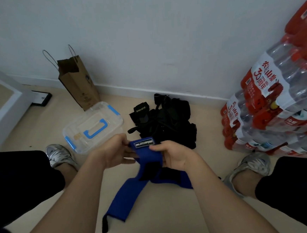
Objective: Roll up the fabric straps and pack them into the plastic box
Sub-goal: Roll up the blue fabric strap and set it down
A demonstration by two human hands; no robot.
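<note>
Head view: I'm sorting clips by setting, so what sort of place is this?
Probably a storage corner of an indoor room: bare floor meeting a plain wall, packs of bottled water stacked high, and a paper bag standing against the wall.

Black strap (140,109): "XUEYING" in pale capitals; water packs (263,79): red-and-white wrap printed "农夫山泉" and "30周年", repeated on the lower packs; finer print beside it too small to read; blue strap (125,197): patch (144,142) bears lettering, blurred, illegible; paper bag (81,85): small printed marks, illegible.
</note>
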